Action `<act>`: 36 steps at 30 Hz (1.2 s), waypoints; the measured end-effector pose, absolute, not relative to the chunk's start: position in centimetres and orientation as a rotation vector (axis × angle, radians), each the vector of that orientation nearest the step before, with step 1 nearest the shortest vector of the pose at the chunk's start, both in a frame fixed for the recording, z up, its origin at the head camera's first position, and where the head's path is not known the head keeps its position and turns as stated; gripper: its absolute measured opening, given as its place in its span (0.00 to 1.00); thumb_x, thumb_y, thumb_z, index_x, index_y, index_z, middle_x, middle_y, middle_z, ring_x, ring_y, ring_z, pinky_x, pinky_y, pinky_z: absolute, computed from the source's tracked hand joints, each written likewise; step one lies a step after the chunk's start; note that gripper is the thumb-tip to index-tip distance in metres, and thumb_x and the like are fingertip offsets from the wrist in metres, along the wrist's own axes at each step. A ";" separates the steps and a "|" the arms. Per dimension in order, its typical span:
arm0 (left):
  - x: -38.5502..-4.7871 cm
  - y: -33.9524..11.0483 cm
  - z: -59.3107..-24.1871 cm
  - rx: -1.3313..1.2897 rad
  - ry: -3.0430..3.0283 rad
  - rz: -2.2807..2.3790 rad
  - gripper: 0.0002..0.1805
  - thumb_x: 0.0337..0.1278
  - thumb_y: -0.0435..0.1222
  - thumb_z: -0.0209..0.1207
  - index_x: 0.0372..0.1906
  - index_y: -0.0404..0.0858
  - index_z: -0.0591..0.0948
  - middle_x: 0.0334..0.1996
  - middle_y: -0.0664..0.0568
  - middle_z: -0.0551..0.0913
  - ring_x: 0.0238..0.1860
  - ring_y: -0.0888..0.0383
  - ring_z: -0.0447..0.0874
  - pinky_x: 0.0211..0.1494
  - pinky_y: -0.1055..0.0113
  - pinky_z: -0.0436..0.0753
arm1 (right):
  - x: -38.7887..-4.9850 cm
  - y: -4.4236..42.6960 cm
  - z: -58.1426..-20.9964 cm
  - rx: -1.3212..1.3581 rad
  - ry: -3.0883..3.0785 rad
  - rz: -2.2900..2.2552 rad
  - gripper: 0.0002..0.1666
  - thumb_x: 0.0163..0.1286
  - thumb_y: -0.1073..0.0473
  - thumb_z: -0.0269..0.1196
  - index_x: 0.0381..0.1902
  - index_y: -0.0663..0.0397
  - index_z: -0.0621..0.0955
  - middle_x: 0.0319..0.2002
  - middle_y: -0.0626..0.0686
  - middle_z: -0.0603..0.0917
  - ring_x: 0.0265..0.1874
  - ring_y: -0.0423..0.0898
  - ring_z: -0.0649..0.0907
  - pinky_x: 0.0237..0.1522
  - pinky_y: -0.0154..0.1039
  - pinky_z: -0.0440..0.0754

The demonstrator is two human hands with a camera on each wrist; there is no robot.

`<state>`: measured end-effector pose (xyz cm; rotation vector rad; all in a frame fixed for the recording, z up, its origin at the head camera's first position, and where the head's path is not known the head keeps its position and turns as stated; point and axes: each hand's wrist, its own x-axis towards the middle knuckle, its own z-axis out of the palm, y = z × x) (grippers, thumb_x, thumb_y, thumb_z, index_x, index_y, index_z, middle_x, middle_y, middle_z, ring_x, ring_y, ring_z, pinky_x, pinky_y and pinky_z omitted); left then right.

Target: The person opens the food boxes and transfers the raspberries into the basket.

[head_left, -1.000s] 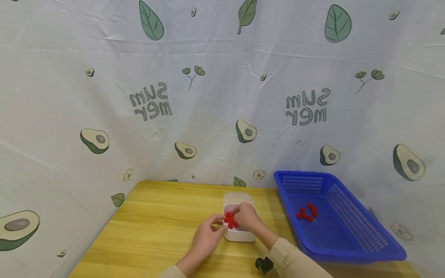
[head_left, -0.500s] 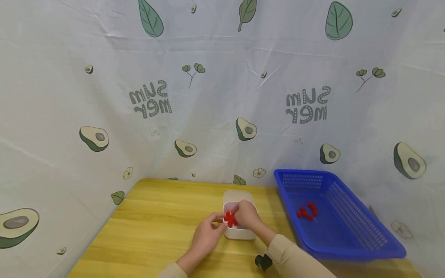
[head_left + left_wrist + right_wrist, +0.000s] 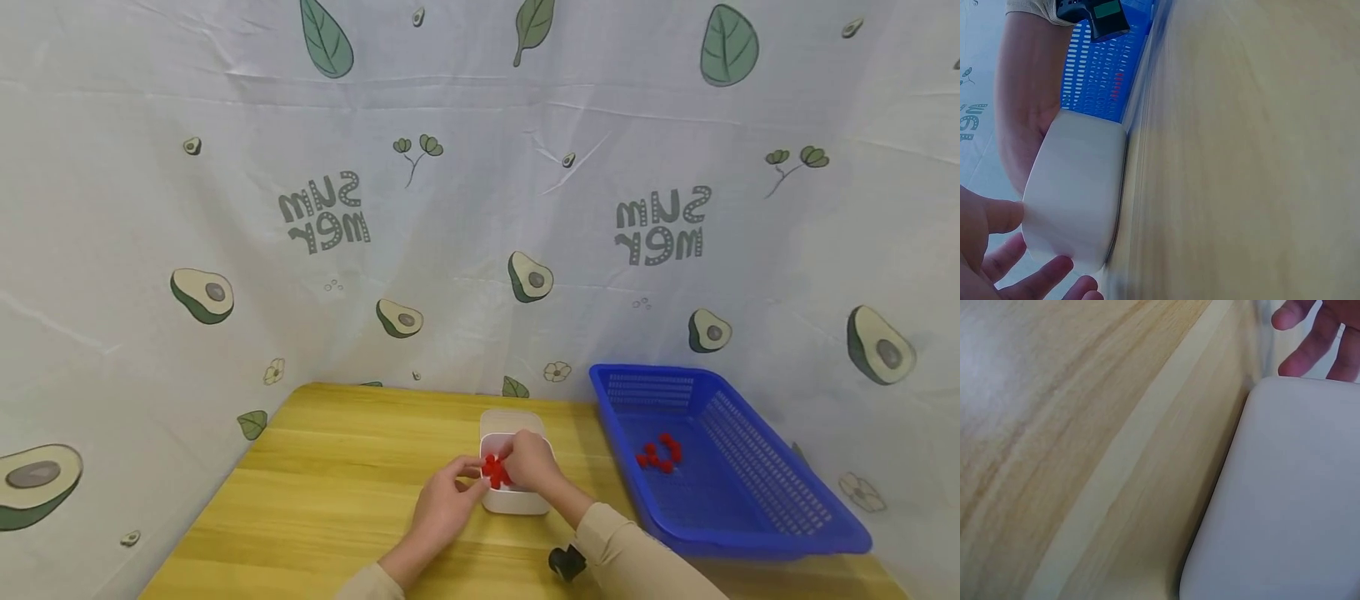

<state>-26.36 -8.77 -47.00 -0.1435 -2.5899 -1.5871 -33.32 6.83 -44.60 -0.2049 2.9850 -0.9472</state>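
Observation:
A white box stands on the table, its lid folded back behind it. Several small red pieces lie inside; their exact kind is too small to tell. My left hand touches the box's left side, index finger and thumb at the rim. In the left wrist view its fingers are spread along the box wall, loosely bent. My right hand reaches into the box from the right, knuckles up. Its fingertips are hidden among the red pieces, so any hold there does not show.
A blue perforated basket stands at the right of the wooden table, with several more red pieces in it. A black device sits at my right wrist. A printed curtain hangs behind the table.
Inside the box the red pieces have shifted slightly beside my right fingers, which have moved a little. My left hand keeps its place on the box. The basket's pieces look unchanged.

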 end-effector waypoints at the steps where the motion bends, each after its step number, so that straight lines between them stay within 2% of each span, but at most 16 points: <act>1: -26.4 -8.8 -47.0 -0.148 -2.589 -1.589 0.16 0.64 0.44 0.65 0.54 0.48 0.84 0.45 0.56 0.86 0.40 0.58 0.82 0.42 0.60 0.83 | -33.4 6.8 -44.6 -0.203 2.985 -0.946 0.06 0.62 0.69 0.66 0.34 0.59 0.89 0.29 0.52 0.86 0.24 0.45 0.79 0.30 0.38 0.85; 15: -26.2 -8.8 -47.1 -0.141 -2.596 -1.585 0.15 0.63 0.43 0.66 0.54 0.48 0.84 0.44 0.57 0.86 0.39 0.59 0.81 0.41 0.61 0.81 | -33.1 6.7 -43.4 -0.198 2.960 -0.973 0.04 0.63 0.69 0.67 0.33 0.60 0.89 0.29 0.52 0.86 0.24 0.45 0.80 0.31 0.37 0.84; 20: -26.3 -8.8 -47.2 -0.148 -2.591 -1.577 0.15 0.62 0.44 0.66 0.53 0.48 0.84 0.44 0.58 0.86 0.39 0.60 0.81 0.41 0.61 0.81 | -33.3 7.0 -42.8 -0.281 3.018 -0.900 0.06 0.60 0.70 0.66 0.30 0.60 0.89 0.29 0.51 0.87 0.26 0.45 0.78 0.28 0.35 0.79; 23: -26.4 -8.8 -47.2 -0.147 -2.596 -1.556 0.15 0.62 0.44 0.66 0.53 0.49 0.84 0.44 0.58 0.86 0.39 0.60 0.81 0.40 0.61 0.80 | -33.5 7.3 -42.3 -0.321 3.017 -0.910 0.06 0.60 0.70 0.66 0.31 0.60 0.90 0.28 0.51 0.87 0.23 0.44 0.78 0.25 0.34 0.77; 26: -26.5 -8.9 -47.2 -0.143 -2.599 -1.548 0.15 0.63 0.44 0.66 0.53 0.49 0.84 0.44 0.58 0.86 0.39 0.60 0.81 0.40 0.61 0.80 | -33.6 7.5 -41.8 -0.308 2.976 -0.954 0.06 0.61 0.68 0.66 0.33 0.61 0.90 0.28 0.52 0.86 0.21 0.44 0.79 0.25 0.35 0.79; 33: -26.5 -9.0 -47.2 -0.151 -2.600 -1.570 0.16 0.63 0.44 0.66 0.54 0.49 0.84 0.45 0.57 0.86 0.39 0.60 0.81 0.41 0.61 0.81 | -34.1 8.2 -40.7 -0.261 2.925 -0.958 0.06 0.63 0.63 0.69 0.38 0.57 0.90 0.36 0.52 0.88 0.26 0.45 0.80 0.31 0.37 0.82; 36: -26.5 -9.0 -47.1 -0.155 -2.599 -1.570 0.15 0.63 0.44 0.66 0.54 0.49 0.84 0.45 0.57 0.86 0.39 0.60 0.81 0.41 0.61 0.81 | -34.1 8.7 -40.0 -0.259 2.903 -0.981 0.06 0.63 0.62 0.69 0.37 0.56 0.90 0.37 0.53 0.88 0.27 0.46 0.79 0.28 0.37 0.80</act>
